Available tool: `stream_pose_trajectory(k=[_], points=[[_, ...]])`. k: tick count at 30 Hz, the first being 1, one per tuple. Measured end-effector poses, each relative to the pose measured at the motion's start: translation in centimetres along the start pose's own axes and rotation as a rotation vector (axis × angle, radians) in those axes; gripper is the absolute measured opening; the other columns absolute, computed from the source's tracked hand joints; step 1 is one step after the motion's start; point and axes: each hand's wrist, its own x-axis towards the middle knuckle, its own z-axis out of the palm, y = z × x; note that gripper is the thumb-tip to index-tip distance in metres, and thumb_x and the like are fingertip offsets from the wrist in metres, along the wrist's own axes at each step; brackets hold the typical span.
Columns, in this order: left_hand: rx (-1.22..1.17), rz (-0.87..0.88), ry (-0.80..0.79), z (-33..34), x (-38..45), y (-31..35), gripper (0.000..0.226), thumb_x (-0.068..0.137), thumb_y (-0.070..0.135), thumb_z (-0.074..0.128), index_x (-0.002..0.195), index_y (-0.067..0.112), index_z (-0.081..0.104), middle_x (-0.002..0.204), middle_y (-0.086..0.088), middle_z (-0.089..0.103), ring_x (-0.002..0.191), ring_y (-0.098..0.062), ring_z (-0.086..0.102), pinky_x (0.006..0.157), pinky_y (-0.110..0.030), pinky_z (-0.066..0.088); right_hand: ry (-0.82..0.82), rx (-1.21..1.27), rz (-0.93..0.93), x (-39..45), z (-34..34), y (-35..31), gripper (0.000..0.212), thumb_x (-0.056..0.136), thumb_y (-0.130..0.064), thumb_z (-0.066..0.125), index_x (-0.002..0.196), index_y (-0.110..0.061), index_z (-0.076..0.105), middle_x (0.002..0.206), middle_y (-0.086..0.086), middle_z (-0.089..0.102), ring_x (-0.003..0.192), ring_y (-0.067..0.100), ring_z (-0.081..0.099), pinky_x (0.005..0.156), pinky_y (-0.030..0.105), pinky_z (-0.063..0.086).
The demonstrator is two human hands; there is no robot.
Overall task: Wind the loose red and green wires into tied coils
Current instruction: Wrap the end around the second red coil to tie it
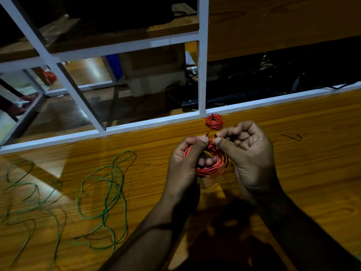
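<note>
Between my two hands, above the wooden table (312, 173), hangs a red wire coil (212, 166). My left hand (185, 163) pinches the coil's top with thumb and fingers. My right hand (248, 153) pinches a short black tie (212, 136) at the same spot, and the tie's two ends stick up. A smaller red coil (214, 122) bound with a black tie lies just beyond my hands by the white frame. Loose green wire (105, 200) sprawls in loops on the table to the left.
A spare black tie (291, 136) lies on the table to the right. A white metal frame (202, 55) runs along the table's far edge. More green wire (29, 208) trails off at the far left.
</note>
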Motion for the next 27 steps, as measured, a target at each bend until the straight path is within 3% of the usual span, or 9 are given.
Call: stream_pose_trajectory(k=[5, 14, 22, 27], points=[[-0.144, -0.089, -0.023, -0.2, 0.3, 0.0, 0.013, 0.082, 0.016, 0.067, 0.093, 0.011, 0.063, 0.05, 0.002, 0.048, 0.044, -0.006, 0.052, 0.053, -0.019, 0.052, 0.002, -0.014, 0.001, 0.4, 0.2, 0.2, 0.036, 0.079, 0.018, 0.067, 0.089, -0.013, 0.051, 0.081, 0.003, 0.07, 0.082, 0.015, 0.069, 0.077, 0.025, 0.055], [-0.15, -0.045, -0.028, -0.3, 0.3, -0.5, 0.037, 0.083, 0.029, 0.066, 0.111, 0.006, 0.062, 0.054, 0.001, 0.053, 0.052, -0.008, 0.058, 0.057, -0.019, 0.053, 0.022, -0.022, -0.003, 0.7, 0.4, 0.2, 0.035, 0.08, 0.019, 0.066, 0.088, -0.012, 0.05, 0.082, 0.004, 0.069, 0.081, 0.015, 0.068, 0.077, 0.025, 0.055], [-0.102, -0.007, 0.001, 0.0, 0.3, -0.4, 0.027, 0.081, 0.025, 0.067, 0.103, 0.008, 0.063, 0.053, 0.002, 0.053, 0.051, -0.005, 0.057, 0.05, -0.016, 0.049, -0.051, -0.147, -0.064, 0.7, 0.7, -0.5, 0.031, 0.084, 0.014, 0.067, 0.088, -0.012, 0.052, 0.086, 0.003, 0.069, 0.083, 0.013, 0.069, 0.076, 0.022, 0.056], [-0.05, 0.05, -0.006, -0.1, 0.2, -0.1, 0.026, 0.08, 0.027, 0.069, 0.099, 0.011, 0.065, 0.056, 0.002, 0.059, 0.056, -0.008, 0.06, 0.058, -0.019, 0.052, -0.089, -0.268, -0.114, 0.4, 0.5, -1.1, 0.026, 0.085, 0.0, 0.072, 0.092, -0.016, 0.053, 0.089, 0.004, 0.069, 0.086, 0.02, 0.07, 0.078, 0.032, 0.058]])
